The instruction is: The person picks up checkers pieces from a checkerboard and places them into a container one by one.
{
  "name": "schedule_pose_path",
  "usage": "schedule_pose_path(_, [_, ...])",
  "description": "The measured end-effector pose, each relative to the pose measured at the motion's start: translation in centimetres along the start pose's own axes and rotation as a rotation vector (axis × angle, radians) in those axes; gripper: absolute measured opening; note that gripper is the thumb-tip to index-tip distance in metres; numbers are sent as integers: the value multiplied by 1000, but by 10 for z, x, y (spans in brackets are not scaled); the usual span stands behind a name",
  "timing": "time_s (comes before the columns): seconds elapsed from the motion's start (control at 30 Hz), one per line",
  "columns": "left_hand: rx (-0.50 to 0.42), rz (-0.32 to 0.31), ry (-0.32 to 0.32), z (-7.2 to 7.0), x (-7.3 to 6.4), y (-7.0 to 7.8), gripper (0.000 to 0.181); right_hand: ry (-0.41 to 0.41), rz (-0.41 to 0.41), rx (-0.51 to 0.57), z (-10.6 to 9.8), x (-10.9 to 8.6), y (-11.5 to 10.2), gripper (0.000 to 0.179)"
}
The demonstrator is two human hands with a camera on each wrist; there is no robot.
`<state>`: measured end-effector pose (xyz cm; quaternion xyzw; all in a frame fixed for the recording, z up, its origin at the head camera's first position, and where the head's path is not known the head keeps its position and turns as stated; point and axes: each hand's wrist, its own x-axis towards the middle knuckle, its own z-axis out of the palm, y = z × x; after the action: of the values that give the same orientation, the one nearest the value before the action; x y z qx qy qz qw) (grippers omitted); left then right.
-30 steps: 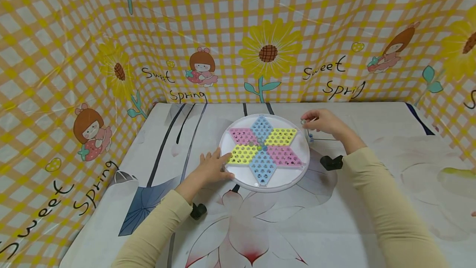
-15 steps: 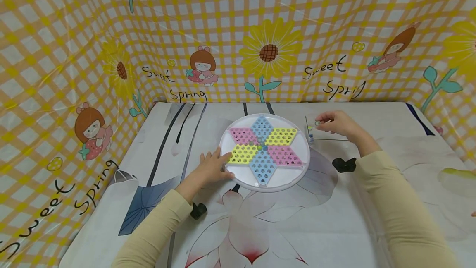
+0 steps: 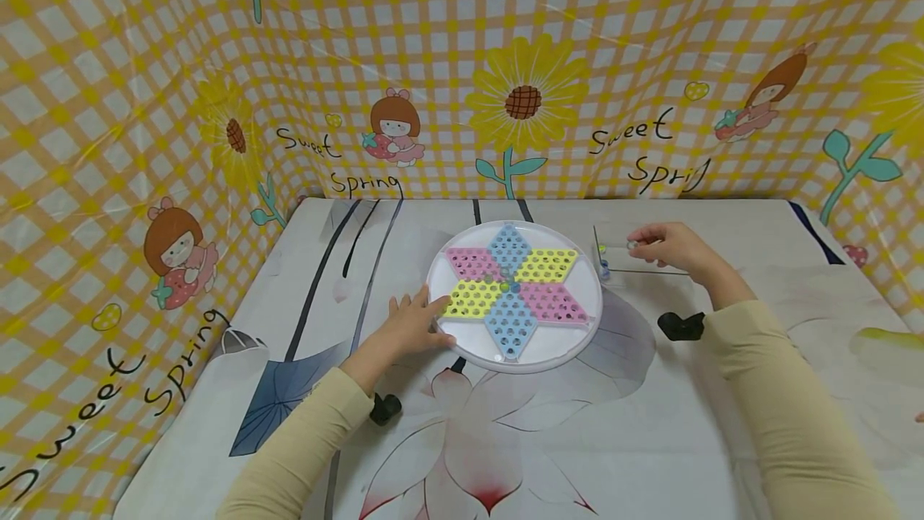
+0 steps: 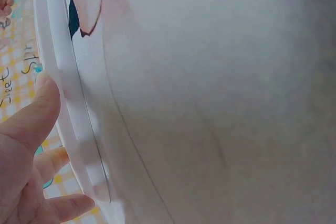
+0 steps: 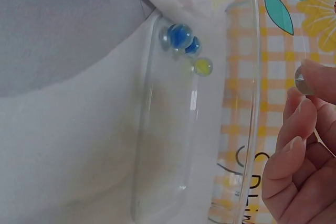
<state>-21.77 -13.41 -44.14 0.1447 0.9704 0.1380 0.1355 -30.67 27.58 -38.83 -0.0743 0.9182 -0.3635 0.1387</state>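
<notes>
A round white Chinese checkers board (image 3: 462, 337) with a pink, yellow and blue star lies mid-table in the head view. Several marbles (image 3: 504, 286) sit at its centre. My left hand (image 3: 411, 326) rests against the board's left rim, fingers spread, thumb along the front edge. Right of the board, my right hand (image 3: 667, 245) pinches a clear marble (image 5: 300, 81) between thumb and forefinger. It is raised over a transparent box (image 5: 140, 150). Blue marbles (image 5: 181, 36) and a yellow one (image 5: 203, 66) lie together at the box's end nearest the board.
A printed cloth with flowers covers the table (image 3: 563, 456). Yellow checked curtain (image 3: 447, 62) hangs along the back and sides. Black wrist mounts (image 3: 681, 326) stick out from beside both sleeves.
My right hand has moved right, away from the board's edge, with the marble between its fingers, so the marbles in the box now show more. My left hand and the board have stayed put.
</notes>
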Motion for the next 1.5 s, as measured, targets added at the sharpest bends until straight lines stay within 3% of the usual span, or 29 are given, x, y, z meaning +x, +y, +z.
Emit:
schedule_pose_path(0.93, [-7,-20,-21,-5,0,4,73,-25,62,36,-5,-1,14,49])
schedule_pose_path(1.5, [-5,-6,-4,-2,-2,1,73,-17,32,37,-3,-3,6,55])
